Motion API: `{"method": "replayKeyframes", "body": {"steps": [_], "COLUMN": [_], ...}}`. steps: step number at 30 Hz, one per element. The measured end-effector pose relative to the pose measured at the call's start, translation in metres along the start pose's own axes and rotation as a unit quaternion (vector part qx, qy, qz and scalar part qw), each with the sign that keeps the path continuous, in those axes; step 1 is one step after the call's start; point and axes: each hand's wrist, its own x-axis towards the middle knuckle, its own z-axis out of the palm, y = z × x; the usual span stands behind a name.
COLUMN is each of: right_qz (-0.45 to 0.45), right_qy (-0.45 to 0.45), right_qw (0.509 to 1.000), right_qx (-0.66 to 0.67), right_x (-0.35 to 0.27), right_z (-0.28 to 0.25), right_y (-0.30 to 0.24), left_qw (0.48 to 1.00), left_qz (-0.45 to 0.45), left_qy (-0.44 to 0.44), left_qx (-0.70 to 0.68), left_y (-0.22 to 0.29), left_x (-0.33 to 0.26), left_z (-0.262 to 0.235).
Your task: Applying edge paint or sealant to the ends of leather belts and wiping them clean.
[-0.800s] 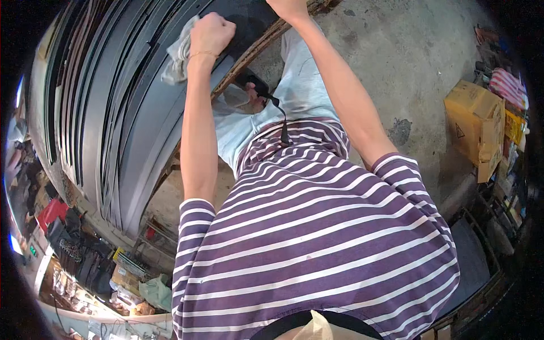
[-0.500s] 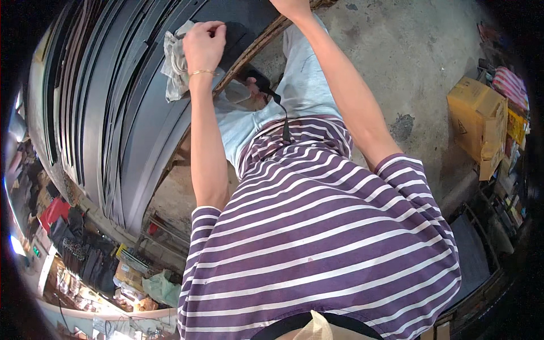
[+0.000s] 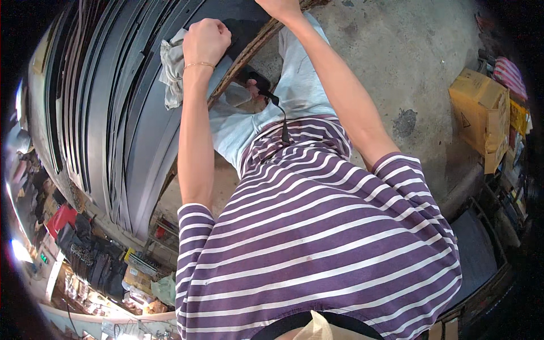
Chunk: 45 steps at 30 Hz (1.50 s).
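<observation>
My left hand (image 3: 206,42) is closed, fingers curled under, above dark flat strips (image 3: 133,141) piled on a worktop with a rough wooden edge (image 3: 245,55). What its fingers hold, if anything, is hidden. Beside and partly behind that hand lies a crumpled grey-white cloth (image 3: 171,71); I cannot tell whether the hand grips it. My right hand (image 3: 281,8) reaches over the same wooden edge at the top of the picture. Its fingers are cut off by the upper rim, so their state does not show.
An open cardboard box (image 3: 475,110) stands on the concrete floor (image 3: 391,51) at the right, by a striped pink bundle (image 3: 508,75). Dark material and a red piece (image 3: 61,220) lie at the lower left, near a pale green plastic bag (image 3: 164,289). My legs are against the worktop edge.
My left hand has turned, with its knuckles now facing up and the fingers tucked further under. My right hand has shifted slightly left along the wooden edge.
</observation>
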Motion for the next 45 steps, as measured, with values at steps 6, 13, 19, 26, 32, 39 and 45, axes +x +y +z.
{"method": "replayKeyframes", "body": {"steps": [6, 13, 19, 26, 32, 39, 45], "right_qz": [0.002, 0.012, 0.0, 0.0, 0.006, 0.009, 0.006], "right_qy": [0.011, -0.002, 0.002, -0.002, -0.009, -0.019, -0.009], "right_qw": [1.0, 1.0, 1.0, 1.0, 1.0, 1.0, 1.0], "right_qx": [0.026, 0.009, 0.018, 0.014, 0.016, 0.003, 0.02], "right_x": [0.001, 0.001, 0.001, 0.0, 0.002, 0.003, 0.0], "right_z": [0.0, -0.001, -0.001, -0.002, -0.004, -0.005, -0.004], "right_y": [0.004, 0.001, 0.004, 0.005, 0.0, 0.0, 0.002], "left_qw": [0.977, 0.987, 0.983, 0.997, 0.869, 0.981, 0.987], "left_qz": [0.128, 0.049, 0.083, 0.017, -0.129, -0.024, -0.052], "left_qy": [0.034, -0.044, -0.074, -0.063, 0.136, 0.168, 0.145], "left_qx": [0.168, 0.143, 0.145, 0.043, -0.458, -0.098, -0.038], "left_y": [0.016, 0.02, 0.01, -0.003, -0.026, -0.002, 0.012], "left_x": [0.001, 0.009, 0.023, 0.018, -0.007, -0.029, -0.018], "left_z": [-0.003, -0.002, 0.0, 0.002, 0.023, 0.025, 0.021]}}
